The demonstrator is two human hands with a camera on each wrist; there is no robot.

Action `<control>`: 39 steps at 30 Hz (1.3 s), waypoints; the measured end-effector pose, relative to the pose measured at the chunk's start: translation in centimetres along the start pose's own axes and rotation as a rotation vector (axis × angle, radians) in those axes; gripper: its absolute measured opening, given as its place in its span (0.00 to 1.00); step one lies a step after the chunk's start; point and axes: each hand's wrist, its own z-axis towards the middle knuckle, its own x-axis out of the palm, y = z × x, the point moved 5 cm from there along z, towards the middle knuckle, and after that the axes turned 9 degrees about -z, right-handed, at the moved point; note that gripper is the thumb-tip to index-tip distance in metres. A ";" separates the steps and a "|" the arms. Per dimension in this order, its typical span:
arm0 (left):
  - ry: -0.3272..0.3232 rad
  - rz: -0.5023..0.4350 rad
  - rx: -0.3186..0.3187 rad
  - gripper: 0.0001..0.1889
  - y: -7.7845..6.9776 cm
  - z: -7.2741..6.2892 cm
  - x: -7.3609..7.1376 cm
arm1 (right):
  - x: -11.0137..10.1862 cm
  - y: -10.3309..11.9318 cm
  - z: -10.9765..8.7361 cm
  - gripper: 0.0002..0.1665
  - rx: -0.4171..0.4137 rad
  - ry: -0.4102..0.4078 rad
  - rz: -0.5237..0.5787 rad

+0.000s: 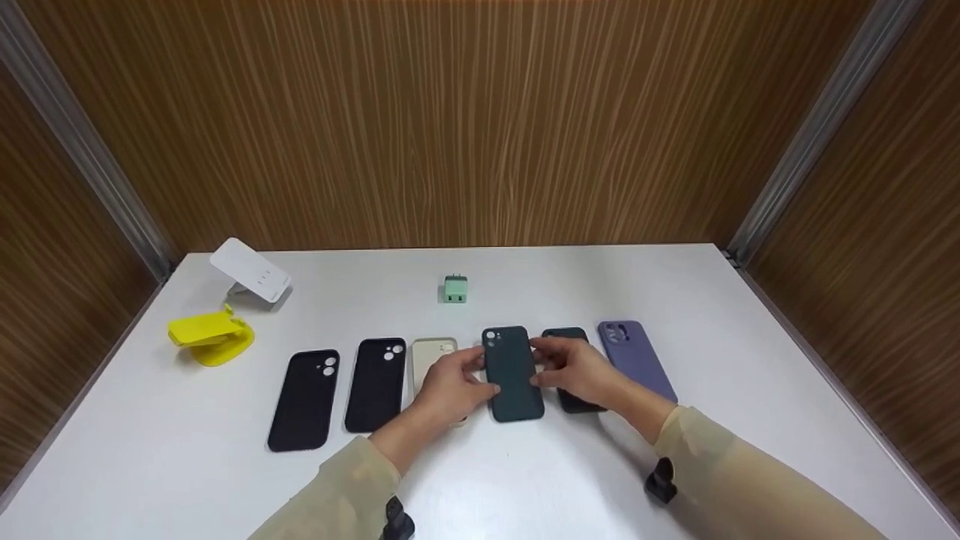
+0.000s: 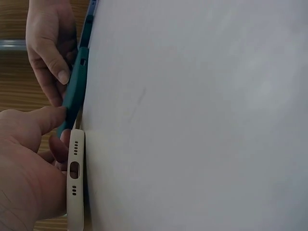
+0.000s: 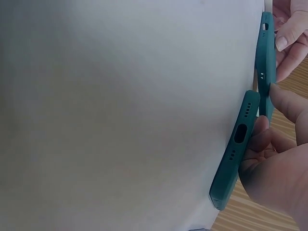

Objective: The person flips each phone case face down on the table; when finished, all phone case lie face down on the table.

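Note:
Between both hands is a dark green phone case (image 1: 517,379), its back with the camera cutout facing up. My left hand (image 1: 448,386) pinches its left edge, the thumb on the near part of that side. On the opposite edge my right hand (image 1: 579,367) holds it with thumb and fingers. Under the left hand lies a beige phone case (image 1: 430,352), partly covered; its port end shows in the left wrist view. A second dark green phone case (image 3: 234,154) lies below the right hand, partly hidden from the head view.
Right of the hands lies a purple phone case (image 1: 646,364). Two black phone cases (image 1: 304,401) lie to the left. Farther back are a mint green charger plug (image 1: 455,290), a yellow stand (image 1: 214,334) and a white stand (image 1: 251,270). Wood-grain panels enclose the white table (image 1: 525,487).

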 end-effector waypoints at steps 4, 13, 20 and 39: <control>0.002 0.031 0.011 0.35 -0.1 -0.1 -0.1 | 0.0 0.1 -0.2 0.37 0.007 0.004 -0.013; 0.009 0.062 -0.014 0.34 0.1 -0.4 0.1 | 0.2 0.0 -0.4 0.38 0.016 0.020 -0.050; 0.007 0.077 -0.007 0.33 0.0 -0.4 0.1 | 0.2 0.1 -0.4 0.39 0.009 0.026 -0.063; -0.005 0.034 -0.062 0.30 -0.4 -0.1 -0.5 | 0.0 0.4 -0.6 0.39 0.024 0.020 -0.124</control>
